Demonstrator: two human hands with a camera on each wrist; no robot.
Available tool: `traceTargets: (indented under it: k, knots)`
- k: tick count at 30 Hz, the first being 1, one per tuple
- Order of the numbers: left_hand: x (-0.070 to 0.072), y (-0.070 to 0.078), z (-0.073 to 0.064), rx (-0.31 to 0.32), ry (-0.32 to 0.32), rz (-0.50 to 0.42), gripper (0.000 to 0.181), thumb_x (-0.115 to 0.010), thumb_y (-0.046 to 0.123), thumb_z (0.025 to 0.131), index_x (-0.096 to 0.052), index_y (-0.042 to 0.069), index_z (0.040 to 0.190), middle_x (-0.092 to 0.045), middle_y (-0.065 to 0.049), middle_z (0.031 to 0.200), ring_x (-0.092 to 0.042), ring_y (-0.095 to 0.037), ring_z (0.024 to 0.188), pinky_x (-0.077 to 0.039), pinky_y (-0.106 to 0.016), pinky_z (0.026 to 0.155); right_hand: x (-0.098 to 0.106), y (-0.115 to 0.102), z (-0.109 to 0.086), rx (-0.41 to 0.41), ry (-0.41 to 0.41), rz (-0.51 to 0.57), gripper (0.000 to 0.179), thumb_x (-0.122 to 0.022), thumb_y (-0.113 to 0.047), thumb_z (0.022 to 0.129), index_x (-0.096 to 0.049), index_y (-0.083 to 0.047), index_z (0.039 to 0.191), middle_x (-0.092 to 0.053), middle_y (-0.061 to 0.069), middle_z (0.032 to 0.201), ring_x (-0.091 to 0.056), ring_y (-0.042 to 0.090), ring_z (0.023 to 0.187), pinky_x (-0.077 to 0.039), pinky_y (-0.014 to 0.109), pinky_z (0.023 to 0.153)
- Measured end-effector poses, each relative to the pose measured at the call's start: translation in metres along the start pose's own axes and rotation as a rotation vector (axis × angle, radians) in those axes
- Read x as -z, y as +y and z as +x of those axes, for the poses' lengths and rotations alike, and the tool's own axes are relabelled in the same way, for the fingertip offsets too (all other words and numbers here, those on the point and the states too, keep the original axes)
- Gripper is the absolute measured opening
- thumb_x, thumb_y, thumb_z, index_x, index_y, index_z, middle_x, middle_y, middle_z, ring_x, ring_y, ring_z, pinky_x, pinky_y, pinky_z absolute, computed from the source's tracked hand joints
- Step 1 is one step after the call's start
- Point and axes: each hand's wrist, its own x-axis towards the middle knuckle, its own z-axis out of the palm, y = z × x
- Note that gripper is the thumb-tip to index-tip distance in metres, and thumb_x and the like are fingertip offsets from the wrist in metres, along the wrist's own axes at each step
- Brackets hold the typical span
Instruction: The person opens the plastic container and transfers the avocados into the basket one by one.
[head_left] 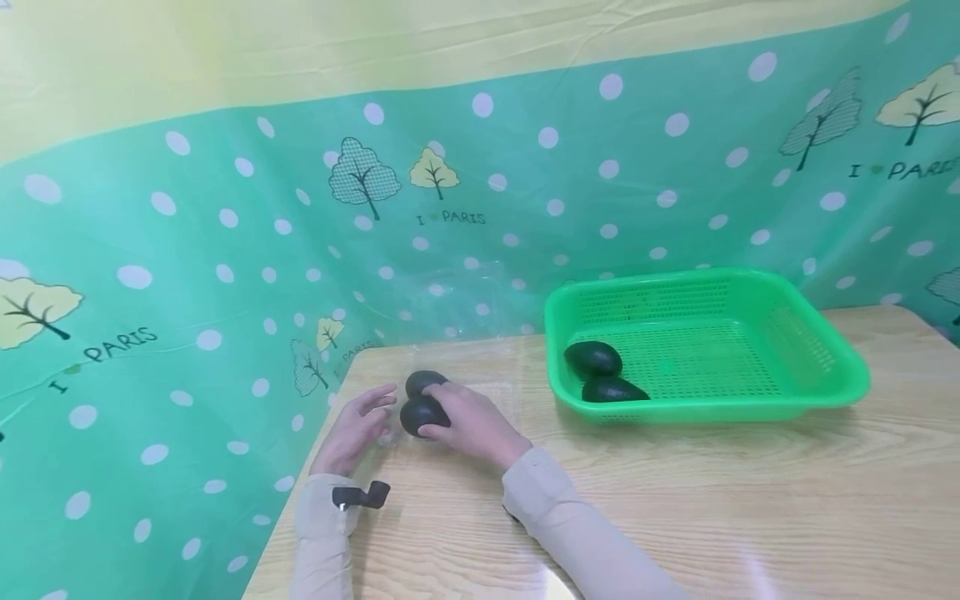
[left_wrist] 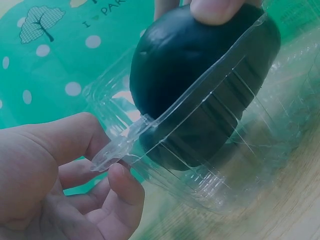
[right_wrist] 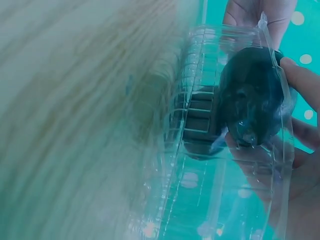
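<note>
My right hand (head_left: 476,425) grips a dark avocado (head_left: 423,417) from above, its fingers and thumb on either side. The fruit is partly inside a clear plastic clamshell box (left_wrist: 215,185), just behind the near wall. Beneath and beyond it another dark avocado (head_left: 424,383) lies in the same box, seen through the plastic in the right wrist view. With thumb and fingers, my left hand (head_left: 356,433) pinches the tab (left_wrist: 117,150) at the box's left corner. The transparent lid (head_left: 457,308) stands raised at the back.
A green perforated basket (head_left: 712,410) stands on the wooden table (head_left: 675,500) to the right. Two more avocados, one (head_left: 594,360) behind the other (head_left: 611,390), lie at its left end. A green dotted curtain (head_left: 300,250) hangs behind the table and along its left side.
</note>
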Motion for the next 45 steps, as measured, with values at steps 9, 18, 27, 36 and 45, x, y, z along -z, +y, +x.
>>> traceTargets:
  k: [9,18,27,36,45]
  knots:
    - [0.001,0.002,0.002,0.009,-0.021,-0.023,0.060,-0.048,0.001,0.090,-0.040,0.006,0.149,-0.042,-0.022,0.146,-0.052,-0.013,0.079,-0.048,-0.021,0.065,0.009,0.001,-0.003,0.001,0.019,0.015,0.056,-0.070,-0.040,0.090,-0.056,-0.012,0.137,-0.063,0.008,0.133,-0.061,0.024,0.119,-0.050,0.039,0.099]
    - [0.002,0.003,0.000,0.014,-0.002,0.027,0.059,-0.048,0.001,0.092,-0.040,0.008,0.150,-0.042,-0.021,0.147,-0.053,-0.026,0.098,-0.050,-0.025,0.071,0.019,0.006,-0.006,0.019,0.032,-0.008,0.053,-0.070,-0.040,0.090,-0.058,-0.013,0.134,-0.064,0.005,0.130,-0.062,0.021,0.117,-0.051,0.038,0.098]
    - [0.002,0.003,0.000,0.018,0.001,0.033,0.061,-0.048,0.001,0.090,-0.041,0.009,0.150,-0.043,-0.020,0.148,-0.053,-0.015,0.077,-0.049,-0.023,0.064,0.030,0.014,-0.014,0.004,0.062,0.011,0.055,-0.070,-0.041,0.090,-0.057,-0.014,0.135,-0.063,0.005,0.132,-0.060,0.022,0.120,-0.050,0.041,0.100]
    - [0.000,0.001,0.001,0.015,-0.001,0.008,0.059,-0.046,0.000,0.091,-0.040,0.007,0.150,-0.042,-0.022,0.147,-0.053,-0.016,0.080,-0.048,-0.021,0.061,0.042,0.019,-0.020,-0.008,0.078,0.023,0.052,-0.070,-0.041,0.090,-0.057,-0.015,0.135,-0.062,0.003,0.134,-0.057,0.022,0.124,-0.048,0.040,0.103]
    - [-0.001,0.003,0.000,0.011,-0.008,-0.007,0.060,-0.047,0.002,0.091,-0.038,0.007,0.150,-0.041,-0.022,0.148,-0.051,-0.012,0.075,-0.047,-0.020,0.060,0.055,0.026,-0.024,-0.024,0.080,0.005,0.054,-0.070,-0.040,0.090,-0.057,-0.014,0.135,-0.062,0.005,0.135,-0.056,0.023,0.126,-0.046,0.041,0.105]
